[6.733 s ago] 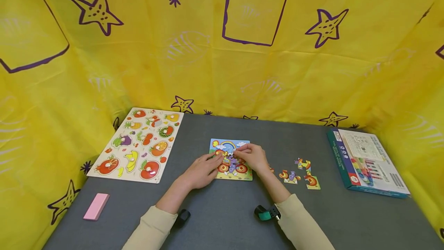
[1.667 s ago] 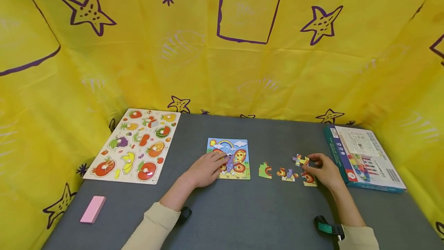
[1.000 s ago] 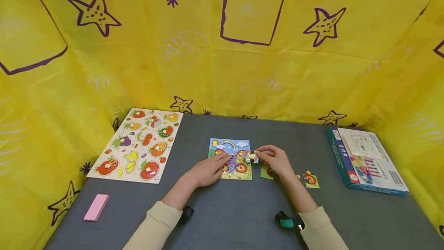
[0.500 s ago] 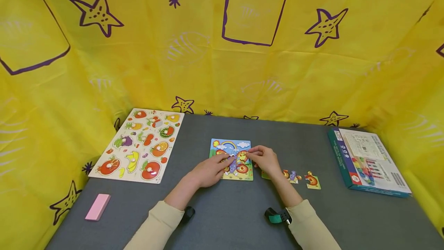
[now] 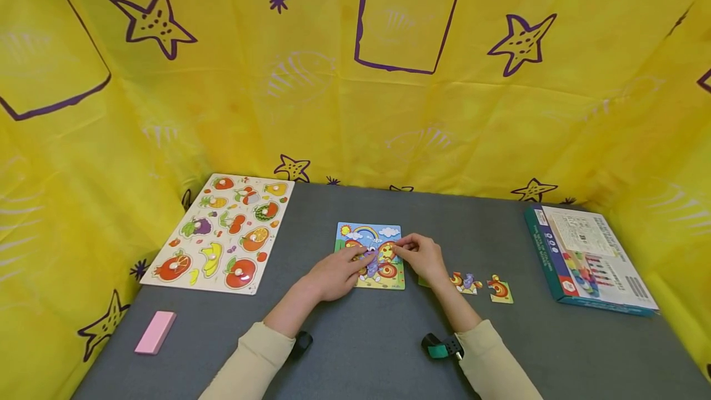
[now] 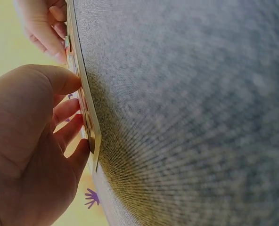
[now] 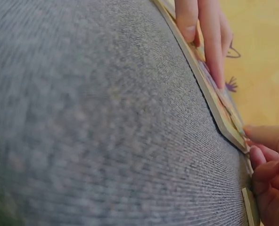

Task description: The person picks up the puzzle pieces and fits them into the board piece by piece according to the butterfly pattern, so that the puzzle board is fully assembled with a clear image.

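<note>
A small butterfly jigsaw puzzle board (image 5: 368, 233) lies on the dark grey table in front of me. My left hand (image 5: 333, 275) rests its fingertips on the board; in the left wrist view the same hand (image 6: 31, 136) touches the top face with fairly straight fingers. At the board's right side, my right hand (image 5: 424, 258) pinches a puzzle piece (image 5: 387, 251) lying over the yellow-and-red wing. The right wrist view has my right thumb and fingers (image 7: 266, 136) at the board's edge; the piece is mostly hidden there.
Loose puzzle pieces (image 5: 501, 289) lie right of the board, one partly hidden under my right forearm. A fruit peg board (image 5: 233, 249) is at left, with a pink block (image 5: 155, 333) nearer me. A flat box (image 5: 594, 258) sits far right, before a yellow curtain (image 5: 344, 116).
My right hand took a piece from the loose group at right, carried it left and set it at the board's right side. My left hand stayed on the board. Lately almost nothing moves.
</note>
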{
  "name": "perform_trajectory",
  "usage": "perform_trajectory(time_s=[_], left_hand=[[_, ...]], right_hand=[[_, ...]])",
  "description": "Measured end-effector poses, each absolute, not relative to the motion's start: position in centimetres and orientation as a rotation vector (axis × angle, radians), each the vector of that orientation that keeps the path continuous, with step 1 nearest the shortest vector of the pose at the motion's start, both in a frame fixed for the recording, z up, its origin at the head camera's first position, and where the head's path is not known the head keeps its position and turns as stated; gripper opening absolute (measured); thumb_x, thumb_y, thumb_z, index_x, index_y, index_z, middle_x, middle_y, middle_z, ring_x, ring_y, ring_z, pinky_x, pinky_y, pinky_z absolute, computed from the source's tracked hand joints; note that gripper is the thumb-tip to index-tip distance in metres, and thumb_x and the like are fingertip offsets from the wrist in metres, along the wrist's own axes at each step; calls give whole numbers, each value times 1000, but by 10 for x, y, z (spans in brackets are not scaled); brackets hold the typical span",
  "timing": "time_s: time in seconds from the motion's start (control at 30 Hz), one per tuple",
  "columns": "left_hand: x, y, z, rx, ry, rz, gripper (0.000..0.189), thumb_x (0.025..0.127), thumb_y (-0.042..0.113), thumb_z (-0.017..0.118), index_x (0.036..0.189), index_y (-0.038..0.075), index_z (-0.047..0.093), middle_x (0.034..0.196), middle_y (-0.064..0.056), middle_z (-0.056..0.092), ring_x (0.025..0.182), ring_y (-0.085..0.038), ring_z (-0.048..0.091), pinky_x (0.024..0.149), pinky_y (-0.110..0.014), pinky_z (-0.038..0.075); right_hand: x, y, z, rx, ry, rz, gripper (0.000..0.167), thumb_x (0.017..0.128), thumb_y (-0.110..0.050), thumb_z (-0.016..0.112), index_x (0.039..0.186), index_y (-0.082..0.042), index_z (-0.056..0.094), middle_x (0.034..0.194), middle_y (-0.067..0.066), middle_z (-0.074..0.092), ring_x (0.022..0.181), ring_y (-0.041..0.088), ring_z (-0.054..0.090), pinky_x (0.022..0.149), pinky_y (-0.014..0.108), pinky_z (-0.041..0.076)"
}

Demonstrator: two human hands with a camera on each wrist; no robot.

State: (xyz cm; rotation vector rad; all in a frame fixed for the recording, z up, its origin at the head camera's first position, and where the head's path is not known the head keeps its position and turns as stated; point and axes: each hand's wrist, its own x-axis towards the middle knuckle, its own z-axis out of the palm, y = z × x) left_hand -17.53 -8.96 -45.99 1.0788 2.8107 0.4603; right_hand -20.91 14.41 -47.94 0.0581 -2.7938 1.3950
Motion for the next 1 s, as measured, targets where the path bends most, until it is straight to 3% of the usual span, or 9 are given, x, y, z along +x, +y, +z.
perform_trajectory(time_s=[0.57,0.83,1.0], left_hand=[[-176,-91,-463,1081,2826,460,47,99,14,50,146,13,47,144,-13,46,130,-29,45,105,-45,38],[-176,-91,-464,1092,2838,450,47,99,14,50,146,13,47,144,-13,46,130,-29,45,105,-46,38],[-176,-91,-464,1086,2842,443,47,99,15,50,147,13,47,144,-13,45,130,-29,45,104,-47,38]], right_hand=[[-212,145,-480,198,-2835,1277,12,84,-20,78,87,-8,73,73,-2,62,65,12,53,62,28,42],[-212,156,-475,314,-2958,1370,26,78,-20,84,99,-10,73,88,3,56,69,16,47,64,29,38],[-212,157,-475,402,-2945,1310,28,77,-19,85,99,-11,71,87,3,55,67,15,46,63,29,37]])
